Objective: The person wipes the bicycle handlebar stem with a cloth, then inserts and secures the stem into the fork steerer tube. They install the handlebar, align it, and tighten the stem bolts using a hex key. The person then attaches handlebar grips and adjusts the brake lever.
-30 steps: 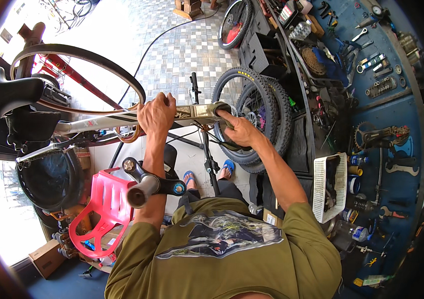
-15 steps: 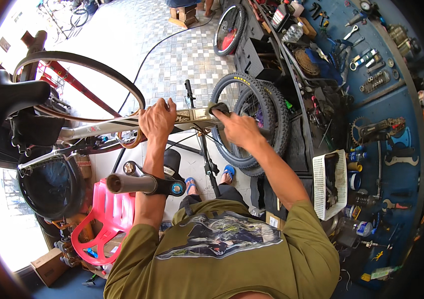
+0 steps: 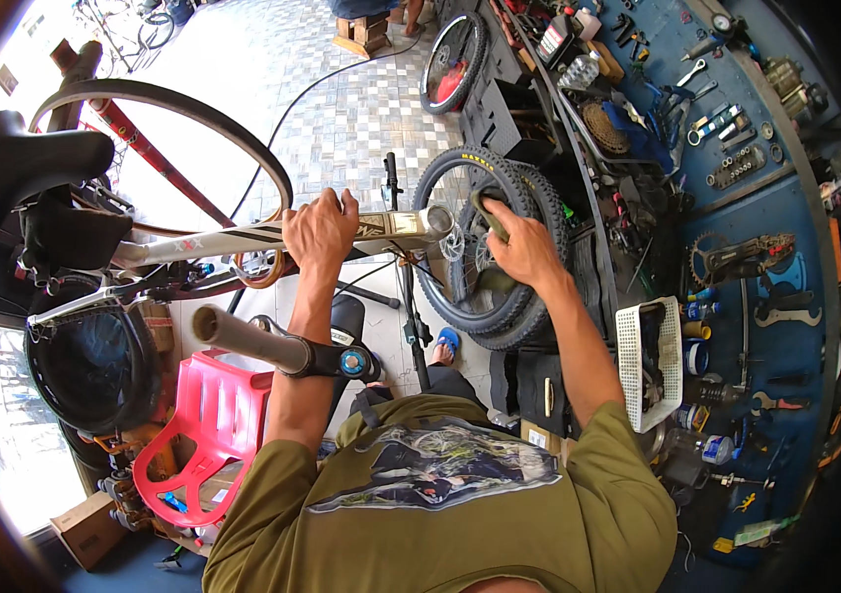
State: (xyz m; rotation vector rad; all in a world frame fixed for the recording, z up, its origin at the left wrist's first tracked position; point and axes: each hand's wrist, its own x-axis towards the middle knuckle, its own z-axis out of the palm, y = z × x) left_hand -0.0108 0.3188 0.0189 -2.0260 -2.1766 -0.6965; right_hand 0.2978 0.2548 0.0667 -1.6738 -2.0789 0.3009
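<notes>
My left hand [image 3: 320,232] is wrapped over the white bicycle frame [image 3: 213,240] close to its front end. The frame's head tube [image 3: 435,221] has its round open end facing up. To the right of it, apart from the frame, my right hand [image 3: 527,249] grips an olive-green cloth [image 3: 491,210] in front of the bicycle wheels. Part of the cloth hangs below the fingers. Beside my left forearm is what looks like a suspension fork, with a grey steerer tube [image 3: 248,336] and a blue knob [image 3: 352,363] on its black crown. Its lower part is mostly hidden.
Two wheels with knobby tires [image 3: 536,306] lean by the bench at right. A white plastic basket [image 3: 650,366] sits near a blue tool board [image 3: 737,237] full of tools. A pink chair [image 3: 205,425] stands at lower left. A black saddle [image 3: 30,163] is at far left.
My right hand has moved the cloth off the head tube and rightward, leaving the tube's open end exposed. My left hand stays on the frame. The steerer tube has shifted slightly left and up.
</notes>
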